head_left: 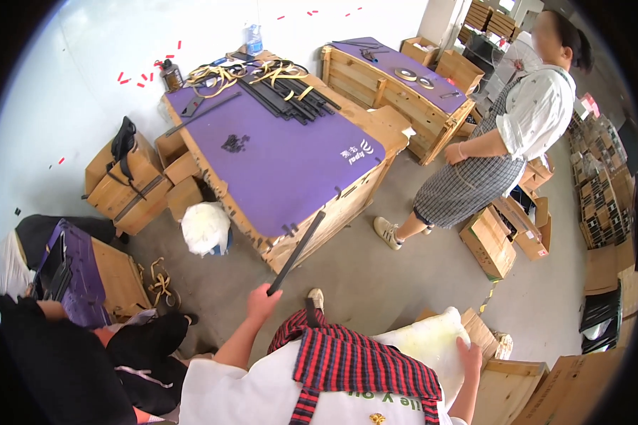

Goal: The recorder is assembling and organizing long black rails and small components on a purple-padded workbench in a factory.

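Note:
My left hand (263, 303) is closed around one end of a long, thin black bar (295, 253). The bar slants up and away, its far end near the front edge of a purple-topped wooden table (290, 163). On the right, my right hand (468, 354) grips the edge of a plump white sack (429, 340) with yellowish patches, beside my body. A bundle of similar black bars (283, 95) lies at the back of the table among loose yellow straps (283, 69). Small black pieces (235, 143) form a pile on the purple mat.
A person (500, 134) in a checked apron stands right of the table. Someone in black (71, 361) is close at my left. Cardboard boxes (489, 241) stand on the floor, a white bag (205, 228) sits by the table's left side, and a second purple-topped table (397, 67) is behind.

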A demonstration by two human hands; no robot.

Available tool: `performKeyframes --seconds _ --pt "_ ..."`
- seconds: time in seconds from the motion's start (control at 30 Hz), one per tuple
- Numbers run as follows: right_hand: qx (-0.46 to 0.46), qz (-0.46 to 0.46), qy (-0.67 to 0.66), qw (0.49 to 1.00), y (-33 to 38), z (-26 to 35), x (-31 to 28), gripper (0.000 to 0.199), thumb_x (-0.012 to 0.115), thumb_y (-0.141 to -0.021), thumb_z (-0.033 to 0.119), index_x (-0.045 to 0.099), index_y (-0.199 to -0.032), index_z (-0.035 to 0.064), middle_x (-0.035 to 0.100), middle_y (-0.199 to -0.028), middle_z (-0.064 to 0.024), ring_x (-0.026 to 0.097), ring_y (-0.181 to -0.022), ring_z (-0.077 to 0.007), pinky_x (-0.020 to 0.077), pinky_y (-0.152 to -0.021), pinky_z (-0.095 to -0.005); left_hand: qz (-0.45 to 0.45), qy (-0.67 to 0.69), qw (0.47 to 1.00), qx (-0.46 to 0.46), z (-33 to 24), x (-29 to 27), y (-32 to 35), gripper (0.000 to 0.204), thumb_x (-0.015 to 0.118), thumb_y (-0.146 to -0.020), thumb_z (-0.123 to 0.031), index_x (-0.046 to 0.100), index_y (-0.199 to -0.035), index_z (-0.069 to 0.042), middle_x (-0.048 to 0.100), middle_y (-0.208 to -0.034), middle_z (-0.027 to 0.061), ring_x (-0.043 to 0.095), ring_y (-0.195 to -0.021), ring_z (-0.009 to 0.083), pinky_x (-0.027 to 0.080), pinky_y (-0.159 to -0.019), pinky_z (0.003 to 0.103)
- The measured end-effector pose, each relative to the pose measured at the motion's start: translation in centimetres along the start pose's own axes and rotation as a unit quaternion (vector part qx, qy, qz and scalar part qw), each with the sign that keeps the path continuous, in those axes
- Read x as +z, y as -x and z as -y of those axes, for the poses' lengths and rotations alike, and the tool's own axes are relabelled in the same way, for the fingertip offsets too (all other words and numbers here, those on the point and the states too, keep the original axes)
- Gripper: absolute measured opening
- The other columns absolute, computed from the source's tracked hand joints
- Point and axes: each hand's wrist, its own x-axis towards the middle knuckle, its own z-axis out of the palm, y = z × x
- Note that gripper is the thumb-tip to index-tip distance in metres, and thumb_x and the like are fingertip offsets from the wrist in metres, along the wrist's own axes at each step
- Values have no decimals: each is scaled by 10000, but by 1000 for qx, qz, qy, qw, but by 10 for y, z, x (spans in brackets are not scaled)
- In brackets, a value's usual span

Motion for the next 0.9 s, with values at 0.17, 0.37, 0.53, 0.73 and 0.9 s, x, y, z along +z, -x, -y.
performKeyframes --seconds 0.17,0.37,0.53,0.73,0.9 --pt "-10 44 -95 994 -58 1 -15 612 606 -746 509 598 -1003 -46 615 -950 -220 593 -908 -315 457 -789 -391 -13 -35 998 49 -52 17 -139 390 624 -744 -348 569 -1012 -71 624 -806 178 587 -792 368 456 -684 441" --pt "7 107 -217 970 -98 39 -52 423 703 -737 292 623 -970 -52 644 -840 -121 611 -725 -187 487 -645 -331 39 -112 993 -4 -108 43 -228 398 609 -762 -341 572 -1056 -76 632 -887 177 592 -856 351 458 -730 439" --pt "20 148 -206 967 -185 32 -67 441 722 -725 274 615 -995 -58 645 -840 -114 608 -709 -179 489 -639 -325 18 -123 991 -40 -114 73 -236 434 619 -753 -344 566 -1092 -79 630 -906 175 585 -886 348 456 -761 432" --pt "31 165 -199 966 -266 55 -91 514 728 -712 294 586 -1048 -68 633 -931 -131 597 -786 -217 472 -723 -334 -79 -176 978 -75 -106 96 -229 370 621 -772 -297 567 -1064 -76 581 -983 148 550 -943 327 446 -786 422" --pt "9 195 -169 966 -314 51 -80 502 724 -718 275 582 -1060 -64 632 -921 -127 598 -778 -215 481 -703 -343 -135 -201 970 -32 -115 91 -242 300 648 -753 -206 575 -1011 -70 556 -920 129 531 -900 327 439 -743 429"
